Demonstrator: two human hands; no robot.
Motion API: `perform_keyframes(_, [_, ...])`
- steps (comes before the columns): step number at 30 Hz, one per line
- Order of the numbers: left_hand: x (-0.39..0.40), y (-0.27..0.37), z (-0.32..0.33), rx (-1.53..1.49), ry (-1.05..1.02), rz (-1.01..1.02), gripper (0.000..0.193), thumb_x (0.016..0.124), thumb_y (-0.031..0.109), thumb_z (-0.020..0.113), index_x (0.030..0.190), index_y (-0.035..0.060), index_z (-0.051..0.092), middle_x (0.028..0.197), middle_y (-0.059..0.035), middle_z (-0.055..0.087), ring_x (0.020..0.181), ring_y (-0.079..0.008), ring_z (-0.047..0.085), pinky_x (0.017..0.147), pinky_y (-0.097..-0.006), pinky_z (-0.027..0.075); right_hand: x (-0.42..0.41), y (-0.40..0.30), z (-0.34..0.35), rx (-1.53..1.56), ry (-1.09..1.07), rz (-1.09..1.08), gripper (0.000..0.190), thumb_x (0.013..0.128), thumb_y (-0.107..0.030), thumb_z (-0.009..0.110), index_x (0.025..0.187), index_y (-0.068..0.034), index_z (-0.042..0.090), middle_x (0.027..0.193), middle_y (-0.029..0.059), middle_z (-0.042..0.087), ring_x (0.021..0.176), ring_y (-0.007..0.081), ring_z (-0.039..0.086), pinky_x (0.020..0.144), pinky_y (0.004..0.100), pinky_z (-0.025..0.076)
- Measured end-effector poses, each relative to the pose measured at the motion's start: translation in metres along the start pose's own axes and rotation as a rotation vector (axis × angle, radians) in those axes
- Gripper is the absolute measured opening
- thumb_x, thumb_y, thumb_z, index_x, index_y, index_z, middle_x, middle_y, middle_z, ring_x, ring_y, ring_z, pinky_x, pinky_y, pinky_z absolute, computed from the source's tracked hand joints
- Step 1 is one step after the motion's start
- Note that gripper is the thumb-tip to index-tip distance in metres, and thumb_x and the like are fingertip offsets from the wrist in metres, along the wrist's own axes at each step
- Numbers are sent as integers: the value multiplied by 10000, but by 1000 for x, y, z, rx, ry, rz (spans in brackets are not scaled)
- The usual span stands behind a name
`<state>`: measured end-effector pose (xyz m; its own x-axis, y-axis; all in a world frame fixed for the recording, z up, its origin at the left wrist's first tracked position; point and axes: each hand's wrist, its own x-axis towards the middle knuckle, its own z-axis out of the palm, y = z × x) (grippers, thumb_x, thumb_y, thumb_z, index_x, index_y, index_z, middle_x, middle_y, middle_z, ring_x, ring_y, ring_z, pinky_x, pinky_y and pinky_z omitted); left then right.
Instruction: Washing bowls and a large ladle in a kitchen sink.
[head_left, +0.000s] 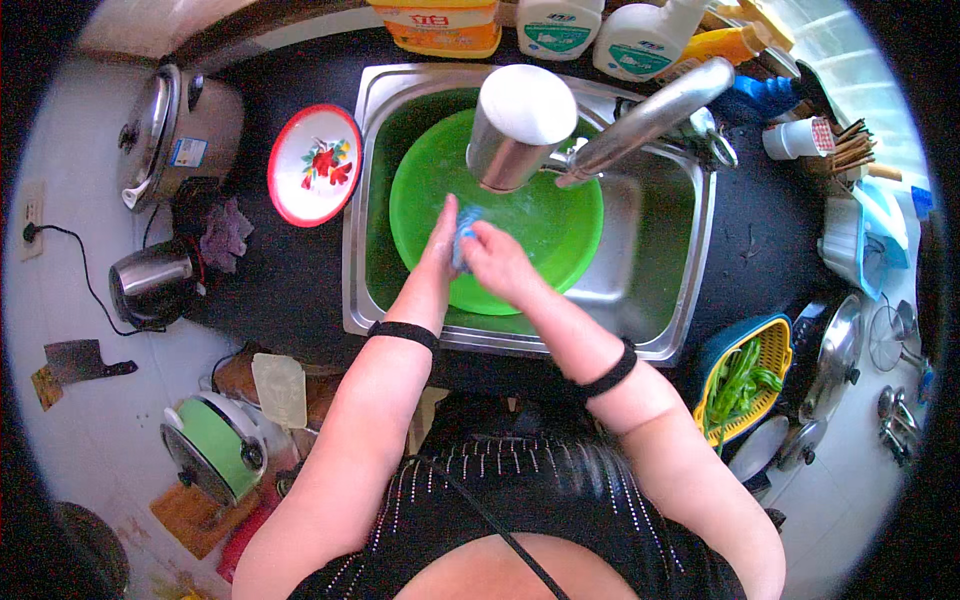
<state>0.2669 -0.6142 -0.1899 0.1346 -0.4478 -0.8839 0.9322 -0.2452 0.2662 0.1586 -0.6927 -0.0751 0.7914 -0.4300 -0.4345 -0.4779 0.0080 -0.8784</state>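
My right hand (495, 259) grips a crumpled blue cloth (466, 225) above a round green plastic basin (577, 247). Pressed against the cloth from the left is my left hand (441, 236), its fingers stretched forward; whether it also grips the cloth is hidden. The basin sits in the left part of a stainless steel sink (694, 277), with what looks like cloudy water inside. A metal faucet pipe (652, 120) and a thick steel cylinder with a white top (525, 112) rise over the basin, just beyond my hands.
Left of the sink are a red-rimmed enamel dish (315, 165), a purple rag (225, 234), an electric kettle (154, 281) and a large steel pot (180, 135). White bottles (559, 30) line the back. At right is a yellow-and-blue basket (776, 352) of green peppers (739, 382).
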Motion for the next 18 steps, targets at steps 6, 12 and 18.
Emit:
perform_keyframes(6, [-81,3,66,41,-204,342,637,781,578,513,1262,182,381,1093,-82,510,1000,-222,513,783,-343,489,-44,-47,-5,-251,249,-362,269,784,-240,569,906,-20,474,792,174,529,768,348,537,712,418,436])
perform_keyframes(12, [-48,-5,52,-312,-563,146,235,885,413,437,911,205,543,758,-12,542,696,-191,518,619,-359,449,-19,-47,-12,-474,266,-331,304,738,-326,597,857,-55,528,893,166,494,792,359,562,629,447,481])
perform_keyframes(18, [-64,-10,81,-162,-79,196,179,864,327,466,820,168,533,825,-45,591,787,-212,582,742,-379,470,48,-11,-36,-454,167,142,325,813,-291,384,823,-81,632,881,180,623,764,377,607,706,476,485])
